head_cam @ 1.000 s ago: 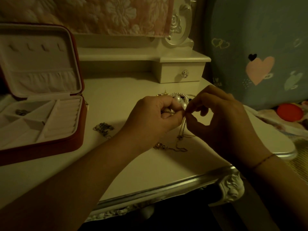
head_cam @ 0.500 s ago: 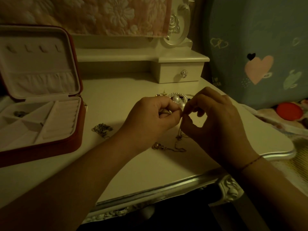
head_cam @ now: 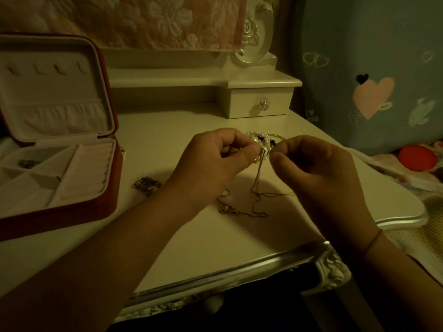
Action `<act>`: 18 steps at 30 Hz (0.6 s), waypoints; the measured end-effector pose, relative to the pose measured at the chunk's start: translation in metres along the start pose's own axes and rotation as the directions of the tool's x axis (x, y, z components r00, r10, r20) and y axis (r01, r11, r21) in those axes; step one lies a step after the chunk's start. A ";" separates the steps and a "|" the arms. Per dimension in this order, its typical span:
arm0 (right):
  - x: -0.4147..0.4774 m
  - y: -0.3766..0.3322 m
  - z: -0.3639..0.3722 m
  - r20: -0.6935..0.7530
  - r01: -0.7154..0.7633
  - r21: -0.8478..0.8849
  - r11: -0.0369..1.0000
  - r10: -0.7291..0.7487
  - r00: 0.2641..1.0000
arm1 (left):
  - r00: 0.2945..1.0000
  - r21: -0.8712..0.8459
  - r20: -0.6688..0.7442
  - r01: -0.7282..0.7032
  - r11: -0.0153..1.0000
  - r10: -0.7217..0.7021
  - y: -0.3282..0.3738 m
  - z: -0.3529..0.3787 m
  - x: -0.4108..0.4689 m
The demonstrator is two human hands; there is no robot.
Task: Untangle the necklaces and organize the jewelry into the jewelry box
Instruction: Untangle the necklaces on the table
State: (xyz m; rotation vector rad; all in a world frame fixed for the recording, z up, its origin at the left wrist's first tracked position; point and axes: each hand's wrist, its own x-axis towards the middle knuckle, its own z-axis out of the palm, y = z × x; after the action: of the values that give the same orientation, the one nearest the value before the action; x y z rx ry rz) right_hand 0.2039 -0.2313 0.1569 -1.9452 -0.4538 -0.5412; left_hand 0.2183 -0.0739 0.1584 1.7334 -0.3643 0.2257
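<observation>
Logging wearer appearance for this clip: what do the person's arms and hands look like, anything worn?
Both forearms are bare, with no sleeves in view. A thin cord bracelet circles the right wrist. The left hand and right hand are ungloved; no ring or watch shows, though the light is dim.

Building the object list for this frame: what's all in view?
table: 1, white, silver edge
jewelry box: 1, red, pale lining, open, table's left
dark trinket: 1, box's back-left compartment
chain clump: 1, dark, table, right of box
thin chain: 1, gold-toned, hanging from both hands to table
pearl strands: count unclear, white, behind hands
drawer unit: 1, white, table's back
red disc: 1, far right
left hand: 1, pinches thin chain
right hand: 1, pinches thin chain
</observation>
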 end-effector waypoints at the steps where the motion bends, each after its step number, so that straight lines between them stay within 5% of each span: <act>1: -0.002 -0.002 0.000 0.022 -0.046 0.067 0.997 0.045 0.999 | 1.000 -0.014 0.005 -0.003 1.000 0.003 0.000 0.000 0.000; 6: -0.006 -0.002 0.008 -0.021 -0.090 0.135 0.987 0.093 0.995 | 0.999 0.017 0.003 -0.039 0.999 0.039 0.001 0.000 -0.001; 18: -0.003 -0.004 0.009 -0.099 -0.019 -0.004 1.000 0.019 0.995 | 0.991 0.176 -0.003 -0.131 0.976 0.134 0.001 0.001 -0.004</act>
State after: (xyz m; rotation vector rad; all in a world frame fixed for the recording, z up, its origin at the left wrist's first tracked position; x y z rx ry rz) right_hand 0.2011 -0.2217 0.1550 -1.9161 -0.3711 -0.6242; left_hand 0.2142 -0.0750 0.1581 1.8811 -0.4613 0.3770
